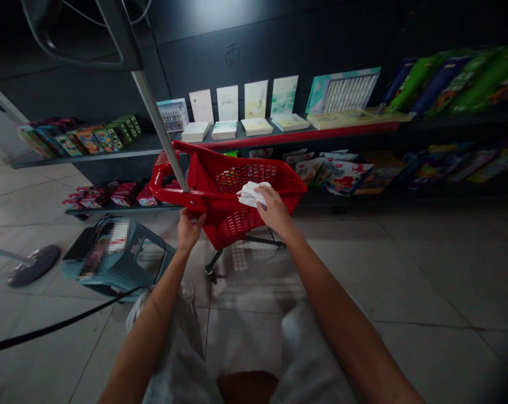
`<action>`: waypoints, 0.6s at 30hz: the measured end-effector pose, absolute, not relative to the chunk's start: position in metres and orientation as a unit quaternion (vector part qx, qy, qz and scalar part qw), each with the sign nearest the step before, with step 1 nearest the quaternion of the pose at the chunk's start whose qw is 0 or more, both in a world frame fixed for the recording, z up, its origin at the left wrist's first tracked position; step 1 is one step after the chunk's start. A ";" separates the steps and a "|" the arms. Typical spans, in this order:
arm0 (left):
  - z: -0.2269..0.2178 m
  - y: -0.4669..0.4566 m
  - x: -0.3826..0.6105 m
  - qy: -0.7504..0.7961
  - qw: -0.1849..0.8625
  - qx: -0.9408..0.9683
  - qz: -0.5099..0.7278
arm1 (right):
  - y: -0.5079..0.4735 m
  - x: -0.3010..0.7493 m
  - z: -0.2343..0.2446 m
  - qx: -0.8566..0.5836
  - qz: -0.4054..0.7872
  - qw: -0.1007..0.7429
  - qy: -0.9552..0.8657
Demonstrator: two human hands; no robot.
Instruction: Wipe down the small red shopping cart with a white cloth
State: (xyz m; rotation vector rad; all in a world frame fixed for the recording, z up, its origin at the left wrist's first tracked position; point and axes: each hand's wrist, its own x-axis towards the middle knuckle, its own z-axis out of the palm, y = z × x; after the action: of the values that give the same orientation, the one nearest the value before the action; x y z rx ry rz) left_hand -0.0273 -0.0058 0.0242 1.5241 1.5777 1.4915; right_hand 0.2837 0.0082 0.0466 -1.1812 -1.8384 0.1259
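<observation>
A red plastic shopping cart [254, 163] with perforated sides stands in front of me, raised on dark legs with casters. My left hand [189, 229] is closed at the cart's near lower left edge, just below its handle end; some of the fingers are hidden. In my right hand [275, 210] is a crumpled white cloth [253, 193], held against the cart's near rim. A grey metal pole [153, 118] rises from the cart's left end to a dark frame at the upper left.
Behind the cart, a dark shelf [342, 132] carries booklets, boxed sets and snack bags. Red packets [125, 193] line the lower shelf. At left are a blue-grey stool [132, 258] with items on top, a round pole base [34, 265] and a black cable [64, 322].
</observation>
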 end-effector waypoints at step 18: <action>0.024 -0.013 -0.025 0.558 0.309 0.601 0.482 | 0.024 0.318 0.028 -0.595 -0.017 0.519 -0.613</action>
State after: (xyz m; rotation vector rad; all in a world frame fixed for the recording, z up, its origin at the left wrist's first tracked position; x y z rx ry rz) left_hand -0.0245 -0.0131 0.0235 1.5876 1.4762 1.2734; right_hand 0.3181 0.0235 0.0276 -1.4270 -1.4714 -0.0410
